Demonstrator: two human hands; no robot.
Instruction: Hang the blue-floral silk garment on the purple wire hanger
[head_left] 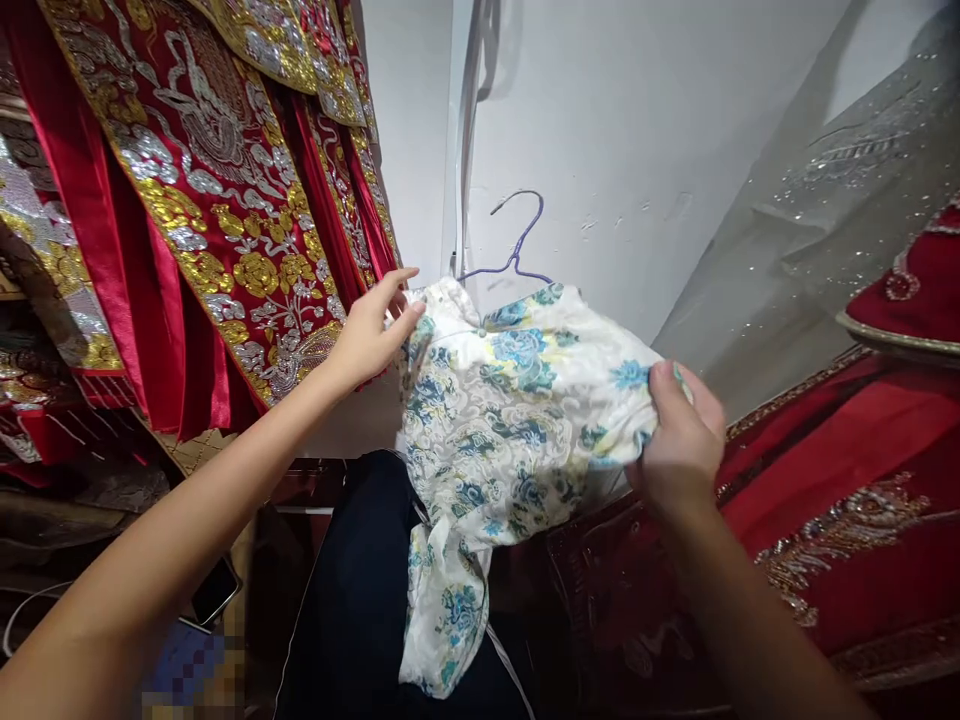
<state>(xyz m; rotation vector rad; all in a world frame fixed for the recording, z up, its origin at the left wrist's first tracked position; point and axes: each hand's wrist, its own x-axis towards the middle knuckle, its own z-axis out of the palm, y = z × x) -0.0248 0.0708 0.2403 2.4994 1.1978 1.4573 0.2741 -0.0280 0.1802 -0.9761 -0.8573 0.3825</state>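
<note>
A white floral blouse (517,430) with blue and teal flowers hangs on a purple wire hanger (517,255), whose hook stands up above the collar. My left hand (379,325) is at the blouse's left shoulder beside the collar, thumb and forefinger apart; its other fingers are partly hidden. On the right, my right hand (686,425) grips a sleeve, thumb on top, and holds it out sideways. The other sleeve (450,620) dangles over my dark-clothed leg (337,600).
Red garments with gold and silver embroidery (232,180) hang at left. A white wall (600,130) stands behind the hanger. Sheer sparkly fabric (772,260) and red beaded garments (847,470) are at right. A phone (217,590) lies low at left.
</note>
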